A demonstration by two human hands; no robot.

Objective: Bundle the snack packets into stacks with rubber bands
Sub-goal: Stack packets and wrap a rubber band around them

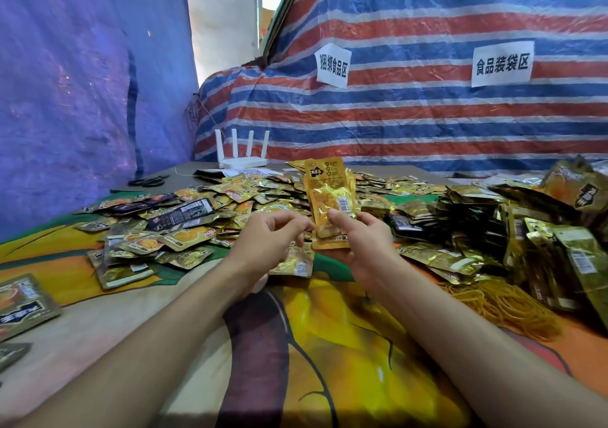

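Nearest, the tabletop is covered by a printed cloth (296, 378), and both forearms are stretched over its near edge. Toward the right edge a heap of yellow rubber bands (503, 306) is kept, probably so that a band can be taken without reaching far. Above the middle of the cloth, a stack of gold packets (330, 204) is held upright, its lower end grasped by the right hand (365, 246), thumb in front, apparently so the edges can be squared. The left hand (266, 240) is curled at the stack's left edge; whether anything is pinched cannot be told. Behind, loose packets (197, 220) are strewn, with denser piles (493, 217) at the right, seemingly finished ones. Scissors (148, 181) and a router (243, 154) are set at the far edge.
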